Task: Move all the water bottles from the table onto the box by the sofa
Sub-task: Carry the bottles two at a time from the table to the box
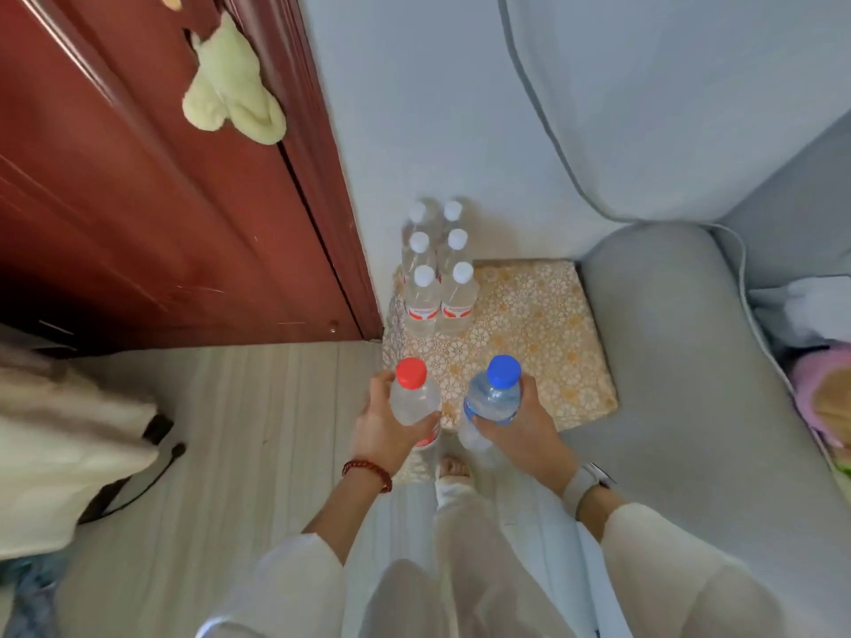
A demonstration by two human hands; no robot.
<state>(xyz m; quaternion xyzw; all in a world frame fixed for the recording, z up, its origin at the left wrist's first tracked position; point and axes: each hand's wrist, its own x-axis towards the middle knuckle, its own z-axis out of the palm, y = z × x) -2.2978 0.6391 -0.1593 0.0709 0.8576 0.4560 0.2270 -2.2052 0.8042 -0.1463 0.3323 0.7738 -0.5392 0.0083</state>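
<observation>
— Door (152,214) on the far left, dark red, with a pale green towel (230,89) hanging on it. What's nearest the fingers?

— The left hand (384,425) grips a clear bottle with a red cap (412,393), fingers curled round its body, thumb on the near side. It is upright, held over the near left edge of the box (529,324).

— And past the fingertips?

— Six white-capped bottles (437,278) stand in two rows of three on the far left part of the box, well beyond both hands — touching or nearly touching each other. A flowered yellow cloth covers the box.

— The other hand?

— The right hand (525,425) is wrapped round a bottle with a blue cap (492,398), also upright, over the near edge of the box, just beside the red-capped one. A watch (587,481) sits on that wrist, a bead bracelet (368,474) on the left one.

— Right of those fingers?

— The grey sofa (667,361), its arm against the box.
</observation>
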